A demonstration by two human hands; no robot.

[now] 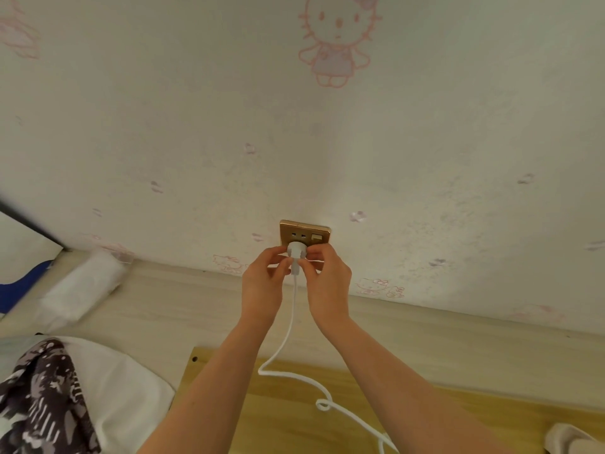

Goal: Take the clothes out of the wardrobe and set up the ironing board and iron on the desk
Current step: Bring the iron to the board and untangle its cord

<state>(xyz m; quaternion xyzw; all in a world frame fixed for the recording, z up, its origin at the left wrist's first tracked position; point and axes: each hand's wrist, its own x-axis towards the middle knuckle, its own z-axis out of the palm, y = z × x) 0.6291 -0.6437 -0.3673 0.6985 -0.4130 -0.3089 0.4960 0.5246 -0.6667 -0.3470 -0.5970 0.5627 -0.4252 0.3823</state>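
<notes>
Plug (297, 251) of a white cord (288, 329) sits against the lower half of a gold socket plate (306, 228) on the wall, gripped from both sides. Far below and left of the plate, a dark patterned garment (42, 398) lies on white cloth. Just left of the plate's lower edge, the left hand (262, 283) pinches the plug's rim with curled fingers (278, 257). Just right of it, the right hand (327, 280) pinches the opposite rim the same way.

The plug's round back faces out from the wall, its axis running straight into the plate. The prongs are hidden, so how deep it sits cannot be told. The cord leaves the plug's underside and drops below the plate, looping over a wooden board (294, 427) on the pale counter (147, 306).

Seating it well likely means a square push along that axis, with fingers on the body clear of the prongs and slack in the cord.
</notes>
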